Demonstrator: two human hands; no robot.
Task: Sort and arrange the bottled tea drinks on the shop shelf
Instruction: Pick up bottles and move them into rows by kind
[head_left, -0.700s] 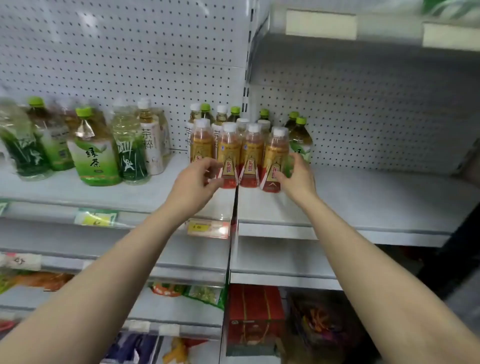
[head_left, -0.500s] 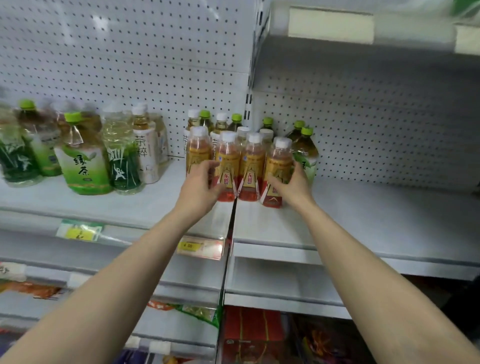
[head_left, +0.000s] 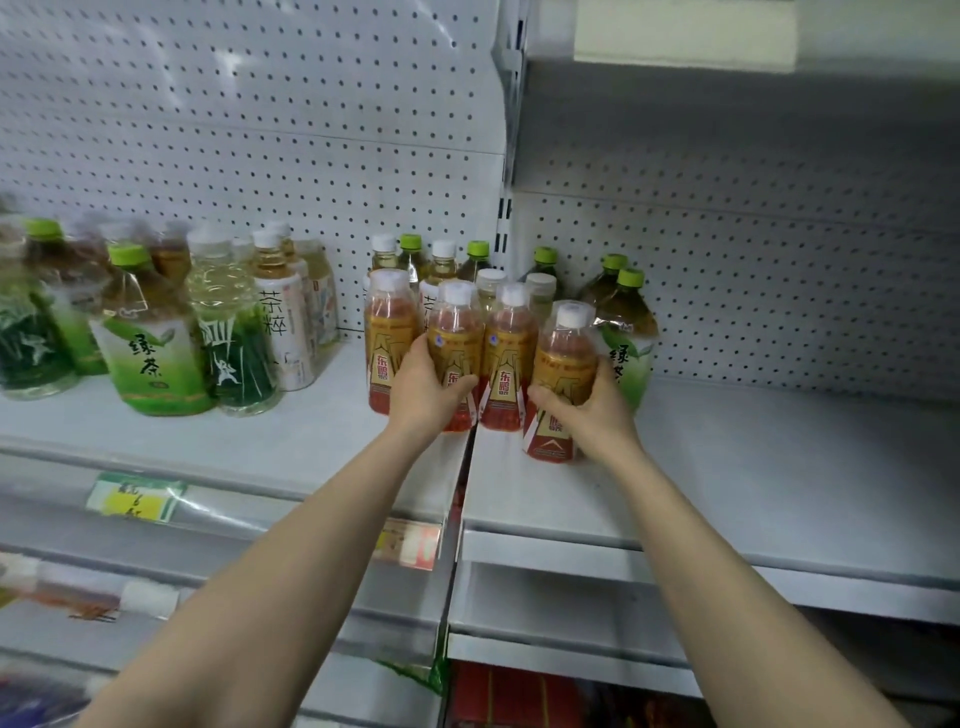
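Note:
Several orange-labelled, white-capped tea bottles stand in a front row on the grey shelf (head_left: 753, 467). My left hand (head_left: 423, 387) is wrapped around the second orange bottle (head_left: 454, 332) from the left. My right hand (head_left: 589, 408) grips the rightmost orange bottle (head_left: 563, 353), which sits a little forward of the row and tilts slightly. An orange bottle (head_left: 389, 327) stands at the far left and another orange bottle (head_left: 509, 353) between my hands. Behind them stand pale white-capped and green-capped bottles (head_left: 478, 260).
Large green tea bottles (head_left: 150, 343) and a white-labelled bottle (head_left: 285, 322) crowd the shelf's left part. A green-capped bottle (head_left: 628, 312) stands right of my right hand. Bare shelf stretches to the right. Price tags (head_left: 135, 499) line the shelf edge; lower shelves hold packaged goods.
Both hands have closed from the row's outer sides onto single bottles. The rightmost orange bottle has come forward out of the row. The camera has moved closer.

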